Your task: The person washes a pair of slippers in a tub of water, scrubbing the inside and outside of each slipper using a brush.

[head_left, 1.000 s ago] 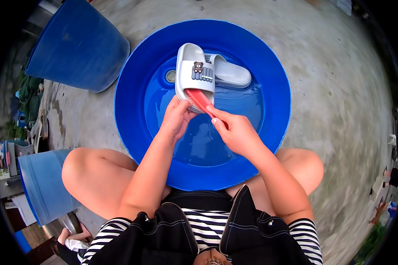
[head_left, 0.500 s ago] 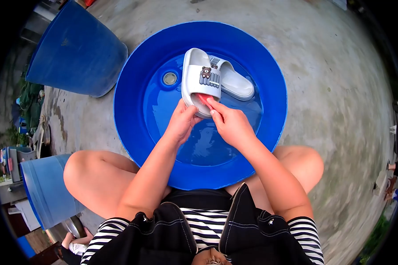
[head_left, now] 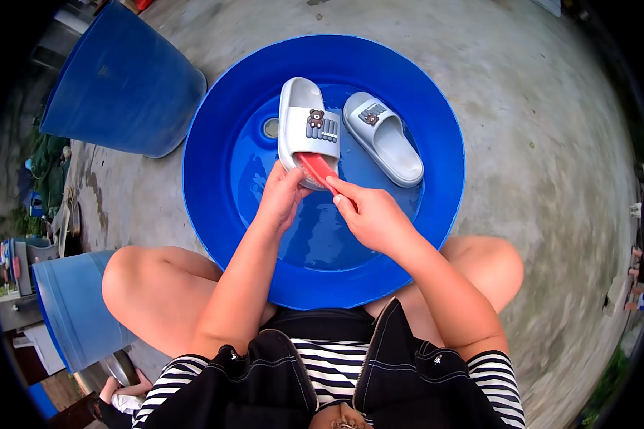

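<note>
A white slide slipper with a bear decoration on its strap is gripped at the heel by my left hand, held over the blue tub. My right hand is closed on the handle of a red brush. The brush head reaches into the slipper's opening, against the footbed under the strap. A second, matching slipper rests inside the tub to the right, in shallow water. The fingers of my left hand beneath the slipper are partly hidden.
A tall blue bucket stands at the upper left of the tub. Another, lighter blue barrel is beside my left knee. Wet concrete floor surrounds the tub. Another person's arm shows at the lower left.
My left hand and the held slipper have shifted slightly left. The brush has drawn partly out from under the strap, showing more red. The other slipper is now fully visible.
</note>
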Demonstrator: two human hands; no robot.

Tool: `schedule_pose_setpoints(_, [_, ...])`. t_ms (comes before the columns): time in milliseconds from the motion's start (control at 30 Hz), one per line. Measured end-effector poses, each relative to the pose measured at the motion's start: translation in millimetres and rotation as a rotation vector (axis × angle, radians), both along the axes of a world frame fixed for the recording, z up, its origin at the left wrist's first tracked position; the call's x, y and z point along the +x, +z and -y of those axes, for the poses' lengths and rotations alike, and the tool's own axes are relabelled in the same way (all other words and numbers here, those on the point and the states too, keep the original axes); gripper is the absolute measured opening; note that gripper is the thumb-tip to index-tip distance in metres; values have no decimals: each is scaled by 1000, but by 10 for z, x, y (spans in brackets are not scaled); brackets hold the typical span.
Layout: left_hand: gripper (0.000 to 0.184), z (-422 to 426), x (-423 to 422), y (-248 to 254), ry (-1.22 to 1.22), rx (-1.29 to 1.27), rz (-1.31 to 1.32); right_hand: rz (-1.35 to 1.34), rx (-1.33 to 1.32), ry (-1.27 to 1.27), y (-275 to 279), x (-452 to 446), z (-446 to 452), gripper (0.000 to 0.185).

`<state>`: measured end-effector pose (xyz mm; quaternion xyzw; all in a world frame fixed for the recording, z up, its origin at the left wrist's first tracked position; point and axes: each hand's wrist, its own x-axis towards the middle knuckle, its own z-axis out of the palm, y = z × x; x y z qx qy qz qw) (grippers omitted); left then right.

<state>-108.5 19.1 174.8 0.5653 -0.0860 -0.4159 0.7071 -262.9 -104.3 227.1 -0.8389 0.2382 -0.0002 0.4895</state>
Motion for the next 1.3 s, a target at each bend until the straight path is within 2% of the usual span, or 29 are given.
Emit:
schedule_pose_setpoints(33, [40,-54,92,20,6,29,22,-66,58,71,78,-6,-27,37])
schedule_pose_setpoints(167, [42,17,51,20,93,-1,34,-53,5,9,53,37,73,35])
schedule_pose_setpoints(300, [46,72,157,-22,196,-61,67,-161,96,124,392,-202,429,34])
schedule_pose_setpoints(500, [47,49,210,111,196,-97,50,-39,262,38,296,-208,475,34])
schedule_pose_setpoints(600, [47,61,180,74,152,-90,69,-49,151,25,257,-67,341,36])
schedule_pose_setpoints(633, [47,73,155,43,108,-92,111,-60,-27,20,187,-16,277,36])
schedule_pose_setpoints(667, [47,106,68,13,173,-67,116,-72,-205,15,139,31,212,35])
schedule_pose_setpoints(700, [47,140,14,-55,230,-8,136,-72,-205,17,113,63,148,35])
schedule_pose_setpoints(767, [47,120,69,-146,276,18,139,-96,-389,99,66,87,54,35])
schedule_pose_setpoints(867, [44,-19,287,-281,237,-31,222,-53,-361,122,123,58,46,36])
schedule_pose_setpoints(933, [44,80,108,-208,277,17,237,-47,-348,133,116,84,25,37])
schedule_pose_setpoints(967, [44,136,51,-169,311,54,253,-103,-433,123,69,134,9,35])
schedule_pose_setpoints(1000, [45,135,115,-413,337,159,364,-161,-522,107,42,171,10,33])
schedule_pose_setpoints(1033, [45,145,143,-376,332,150,363,-162,-530,100,26,168,15,33])
schedule_pose_setpoints(1100, [42,98,174,-341,367,112,234,-90,-466,138,-15,123,7,32])
schedule_pose_setpoints(1133, [43,73,223,-373,373,33,247,-104,-349,196,62,109,49,37])
schedule_pose_setpoints(1167, [43,41,210,-389,379,41,243,-107,-342,203,46,118,58,37])
schedule_pose_setpoints(1267, [43,140,94,-221,387,35,151,-74,-17,-23,-34,209,112,39])
schedule_pose_setpoints(1300, [43,153,97,-215,380,26,150,-73,-25,-31,-108,227,122,39])
